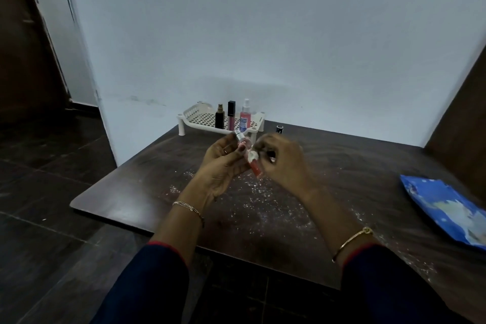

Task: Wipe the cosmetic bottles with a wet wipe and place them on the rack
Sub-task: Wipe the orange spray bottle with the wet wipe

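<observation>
Hands at frame centre: left hand grips a pink-red cosmetic bottle, tilted, silver cap up; right hand, fingers closed, presses a white wet wipe against it. White rack behind holds three upright bottles. Blue wipe packet lies on the dark surface, right edge of frame.

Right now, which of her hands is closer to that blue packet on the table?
Right. The right hand is mid-table, wiping the held bottle, with the blue packet off to its right; the left hand is farther left.
</observation>
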A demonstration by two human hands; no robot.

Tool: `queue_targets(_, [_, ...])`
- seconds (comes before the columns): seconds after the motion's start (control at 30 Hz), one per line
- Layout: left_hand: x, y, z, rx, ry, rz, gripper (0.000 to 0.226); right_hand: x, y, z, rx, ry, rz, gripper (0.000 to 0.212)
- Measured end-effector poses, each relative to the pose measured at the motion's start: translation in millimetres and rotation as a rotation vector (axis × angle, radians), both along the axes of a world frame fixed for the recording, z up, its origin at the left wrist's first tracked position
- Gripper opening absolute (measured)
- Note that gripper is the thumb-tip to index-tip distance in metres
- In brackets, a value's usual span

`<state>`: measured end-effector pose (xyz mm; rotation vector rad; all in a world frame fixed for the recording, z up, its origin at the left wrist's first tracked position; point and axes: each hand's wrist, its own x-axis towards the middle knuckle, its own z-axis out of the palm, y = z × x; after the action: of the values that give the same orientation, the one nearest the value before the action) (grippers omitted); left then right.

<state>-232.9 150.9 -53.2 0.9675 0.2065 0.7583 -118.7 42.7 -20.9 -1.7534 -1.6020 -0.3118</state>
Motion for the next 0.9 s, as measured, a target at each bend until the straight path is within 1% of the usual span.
queue_targets(0.17, [-8,16,2,-0.01,0.006,0.093,0.026,2,0,-3,-0.108,0.005,0.061,0.02])
queue_targets(0.27, [-13,30,5,0.015,0.074,0.12,0.022,0,-6,-14,-0.245,-0.082,0.094,0.018])
queue_targets(0.33, [-15,38,10,0.04,0.102,0.13,0.021,2,-5,-21,-0.317,-0.142,0.065,0.02])
queue_targets(0.37, [-16,44,12,0.066,0.13,0.136,0.024,4,-2,-22,-0.323,-0.132,0.037,0.02])
queue_targets(0.47, [-16,62,18,0.128,0.207,0.177,0.041,10,10,-21,-0.251,0.036,-0.03,0.009])
queue_targets(0.53, [-13,82,22,0.185,0.269,0.304,0.048,13,22,-19,-0.222,0.174,-0.044,0.009])
queue_targets(0.57, [-10,95,26,0.243,0.309,0.39,0.049,14,28,-20,-0.224,0.206,-0.042,0.009])
queue_targets(0.7, [3,151,46,0.462,0.453,0.64,0.043,20,55,-22,-0.281,0.211,0.003,0.006])
queue_targets(0.77, [11,169,52,0.612,0.563,0.73,0.04,24,69,-20,-0.283,0.316,0.04,0.005])
queue_targets(0.83, [20,181,55,0.74,0.604,0.776,0.038,28,80,-19,-0.278,0.469,0.075,0.007])
queue_targets(0.9, [30,194,51,0.847,0.638,0.796,0.036,32,92,-19,-0.245,0.575,0.083,0.007])
